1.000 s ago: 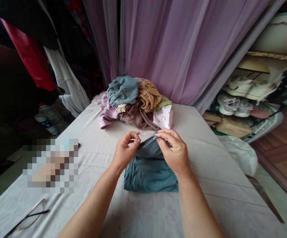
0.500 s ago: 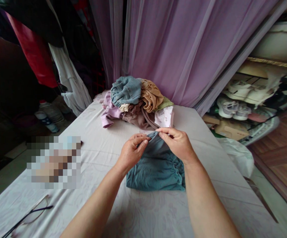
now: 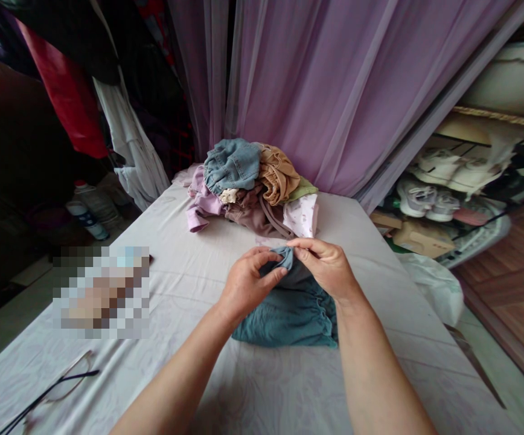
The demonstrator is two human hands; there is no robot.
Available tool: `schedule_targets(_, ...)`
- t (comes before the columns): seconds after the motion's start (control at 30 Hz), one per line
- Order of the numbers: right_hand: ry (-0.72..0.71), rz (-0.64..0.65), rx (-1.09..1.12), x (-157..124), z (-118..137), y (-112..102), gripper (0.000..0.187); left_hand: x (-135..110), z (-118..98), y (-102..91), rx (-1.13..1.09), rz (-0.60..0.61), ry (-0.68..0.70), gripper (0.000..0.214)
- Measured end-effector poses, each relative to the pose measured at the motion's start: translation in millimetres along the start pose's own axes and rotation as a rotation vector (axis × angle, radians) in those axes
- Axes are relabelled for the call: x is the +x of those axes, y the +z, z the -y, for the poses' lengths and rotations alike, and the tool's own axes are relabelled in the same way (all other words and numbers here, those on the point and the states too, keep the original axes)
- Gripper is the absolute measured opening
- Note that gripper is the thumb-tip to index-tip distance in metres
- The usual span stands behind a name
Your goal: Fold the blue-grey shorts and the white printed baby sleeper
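Observation:
A teal garment [image 3: 284,320] with a ruffled, gathered edge on its right side lies folded on the white cloth [image 3: 171,302] that covers the surface. My left hand [image 3: 250,281] pinches the far, bunched end of this garment between thumb and fingers. Close beside it, my right hand [image 3: 328,263] grips the same end from the right, thumb against fingertips. That end is lifted a little, while the ruffled part rests flat. Part of the fabric is hidden behind both hands.
Behind my hands sits a heap of clothes, with a denim piece [image 3: 232,163] and tan pants [image 3: 277,172] on top. Eyeglasses [image 3: 58,383] and a pixelated item [image 3: 103,293] lie at the left. A purple curtain [image 3: 316,84] hangs behind; shoes [image 3: 427,196] stand on a rack at right.
My left hand has shifted slightly right and its thumb has moved further over the garment's end, which now looks more bunched. The right hand stays nearly in place.

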State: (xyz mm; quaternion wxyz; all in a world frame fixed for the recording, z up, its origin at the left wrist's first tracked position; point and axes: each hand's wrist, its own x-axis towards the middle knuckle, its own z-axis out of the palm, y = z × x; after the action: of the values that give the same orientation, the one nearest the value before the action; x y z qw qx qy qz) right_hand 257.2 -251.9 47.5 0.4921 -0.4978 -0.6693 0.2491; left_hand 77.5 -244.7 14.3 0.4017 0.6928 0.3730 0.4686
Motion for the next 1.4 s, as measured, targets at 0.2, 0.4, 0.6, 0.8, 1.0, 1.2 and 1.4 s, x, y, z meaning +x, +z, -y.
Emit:
schedule_targets(0.2,-0.014,0.03,-0.005,-2,1,3,0.017,0,0,2.7,-0.019,-0.057,0.017,0.01)
schedule_targets(0.4,-0.145,0.009,-0.061,-2,5,10,0.017,0,-4,4.6,-0.031,-0.13,0.056,0.01)
schedule_targets(0.6,-0.176,0.024,-0.138,-5,6,15,0.024,1,1,6.5,-0.022,-0.215,0.086,0.011)
schedule_targets(0.8,-0.255,-0.085,-0.158,-6,10,14,0.018,2,2,4.0,-0.001,-0.22,0.117,0.012)
schedule_targets(1.0,-0.16,-0.032,-0.19,-7,6,15,0.016,2,6,5.5,-0.08,-0.188,0.049,0.012)
schedule_targets(1.2,-0.144,0.087,-0.232,-6,8,8,0.015,10,27,-10.7,0.013,-0.169,-0.124,0.019)
schedule_targets(1.4,0.034,0.324,-0.181,-14,8,-7,0.015,10,46,-26.8,0.222,-0.083,-0.246,0.037)
